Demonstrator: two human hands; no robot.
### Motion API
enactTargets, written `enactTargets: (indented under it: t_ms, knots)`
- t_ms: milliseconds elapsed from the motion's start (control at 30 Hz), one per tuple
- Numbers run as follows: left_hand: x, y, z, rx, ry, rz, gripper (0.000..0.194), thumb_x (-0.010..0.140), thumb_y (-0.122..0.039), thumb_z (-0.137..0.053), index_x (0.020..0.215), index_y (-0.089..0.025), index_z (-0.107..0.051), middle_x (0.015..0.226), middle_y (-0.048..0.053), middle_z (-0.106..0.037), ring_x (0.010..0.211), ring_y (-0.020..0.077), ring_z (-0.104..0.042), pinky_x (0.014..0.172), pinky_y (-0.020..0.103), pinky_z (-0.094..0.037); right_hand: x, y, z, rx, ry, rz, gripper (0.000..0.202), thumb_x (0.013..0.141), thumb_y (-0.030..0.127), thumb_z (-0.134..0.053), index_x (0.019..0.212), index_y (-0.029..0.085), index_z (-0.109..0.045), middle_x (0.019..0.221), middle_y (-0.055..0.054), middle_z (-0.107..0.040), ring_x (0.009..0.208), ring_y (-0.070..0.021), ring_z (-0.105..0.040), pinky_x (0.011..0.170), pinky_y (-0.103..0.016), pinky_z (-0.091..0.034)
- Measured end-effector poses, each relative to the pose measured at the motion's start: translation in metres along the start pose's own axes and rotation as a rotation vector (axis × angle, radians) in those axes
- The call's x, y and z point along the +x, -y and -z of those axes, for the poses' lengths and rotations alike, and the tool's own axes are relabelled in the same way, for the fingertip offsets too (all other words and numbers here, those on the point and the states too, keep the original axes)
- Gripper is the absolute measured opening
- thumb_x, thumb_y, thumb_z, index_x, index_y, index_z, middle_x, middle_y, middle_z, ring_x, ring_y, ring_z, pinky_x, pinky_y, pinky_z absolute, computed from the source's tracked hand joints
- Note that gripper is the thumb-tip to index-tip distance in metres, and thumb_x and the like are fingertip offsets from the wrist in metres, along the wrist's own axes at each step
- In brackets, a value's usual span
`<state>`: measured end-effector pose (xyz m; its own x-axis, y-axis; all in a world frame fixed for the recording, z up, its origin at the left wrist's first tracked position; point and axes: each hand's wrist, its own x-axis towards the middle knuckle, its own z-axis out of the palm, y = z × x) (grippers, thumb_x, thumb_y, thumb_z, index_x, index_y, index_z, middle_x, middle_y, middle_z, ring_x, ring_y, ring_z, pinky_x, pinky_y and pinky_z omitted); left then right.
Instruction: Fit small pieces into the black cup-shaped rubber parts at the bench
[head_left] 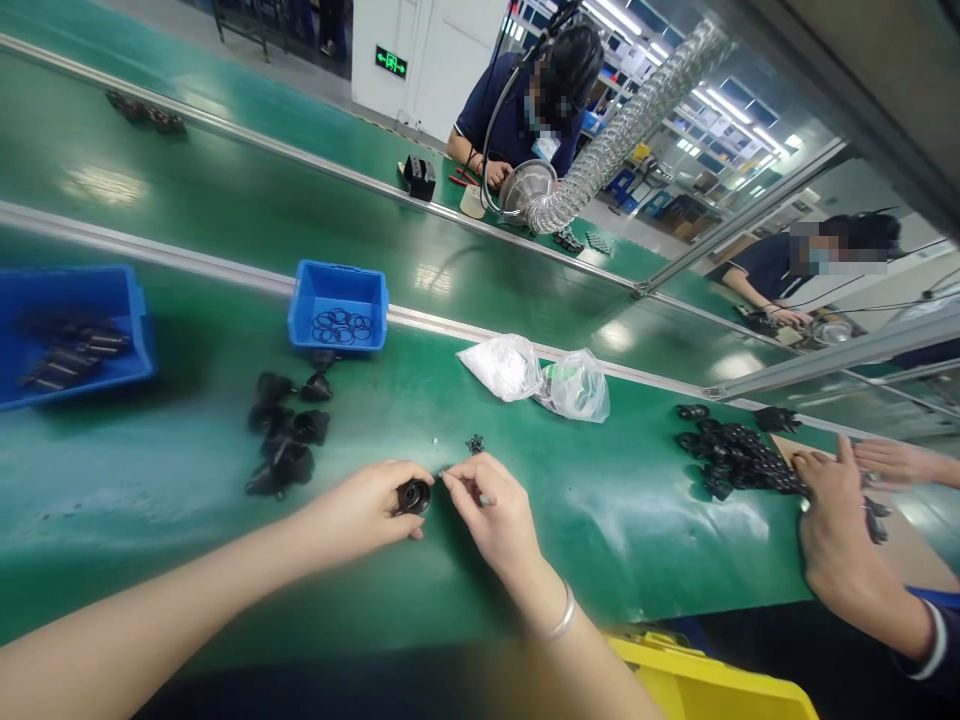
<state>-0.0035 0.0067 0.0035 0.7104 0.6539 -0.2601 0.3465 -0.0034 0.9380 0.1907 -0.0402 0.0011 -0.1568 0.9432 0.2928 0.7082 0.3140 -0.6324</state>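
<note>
A black round hollow part (414, 496) is gripped in my left hand (379, 505), its open end turned toward me. Just to its right, my right hand (491, 505) pinches with thumb and forefinger; whatever is between the fingertips is too small to make out. A little pile of tiny black pieces (475, 443) lies on the green table just beyond my right hand. Left of my hands stand several black plastic parts (289, 425) in a loose group. Behind them is a small blue bin (337, 300) with thin black rings (341, 325) inside.
A larger blue bin (142, 320) with dark cylindrical parts is at far left. Two plastic bags (502, 367) lie near the rail. To the right, a co-worker's hands (840, 520) are beside a heap of black parts (731, 455). A yellow crate (712, 680) is below the table edge.
</note>
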Motion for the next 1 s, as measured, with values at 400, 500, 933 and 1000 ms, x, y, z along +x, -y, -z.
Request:
enactTargets:
  t_ms: [400,500,933,1000]
  knots:
    - [0.001,-0.005,-0.001,0.148,-0.089,-0.072,0.032,0.075,-0.020,-0.053,0.106,-0.021,-0.062,0.082,0.001,-0.065,0.079,0.0190,-0.059,0.066,0.025,-0.045,-0.017,0.010,-0.020,-0.331,0.036,0.299,0.015,0.094,0.015,-0.047,0.102,0.018,-0.058,0.085,-0.008,-0.060,0.080,-0.0195,-0.058,0.069,-0.032,-0.052]
    - [0.001,-0.005,-0.001,0.149,-0.090,-0.078,0.033,0.074,-0.018,-0.053,0.105,-0.020,-0.062,0.090,0.003,-0.066,0.080,0.0191,-0.060,0.069,0.026,-0.046,-0.016,0.011,-0.018,-0.350,0.055,0.328,0.015,0.093,0.013,-0.047,0.103,0.017,-0.057,0.083,-0.008,-0.059,0.078,-0.0197,-0.057,0.068,-0.033,-0.052]
    - [0.000,-0.003,-0.001,0.220,-0.063,-0.112,0.038,0.078,-0.016,-0.049,0.114,-0.021,-0.059,0.111,0.006,-0.065,0.091,0.0214,-0.061,0.080,0.031,-0.048,-0.018,0.014,-0.019,-0.347,0.119,0.329,0.022,0.094,0.010,-0.045,0.112,0.015,-0.057,0.092,-0.010,-0.063,0.078,-0.0206,-0.058,0.068,-0.036,-0.051]
    - [0.001,-0.004,-0.001,0.205,-0.069,-0.104,0.036,0.077,-0.017,-0.050,0.112,-0.021,-0.060,0.109,0.005,-0.066,0.094,0.0223,-0.061,0.082,0.031,-0.047,-0.016,0.017,-0.017,-0.338,0.151,0.314,0.022,0.095,0.011,-0.043,0.110,0.015,-0.058,0.091,-0.010,-0.063,0.079,-0.0203,-0.058,0.068,-0.035,-0.050]
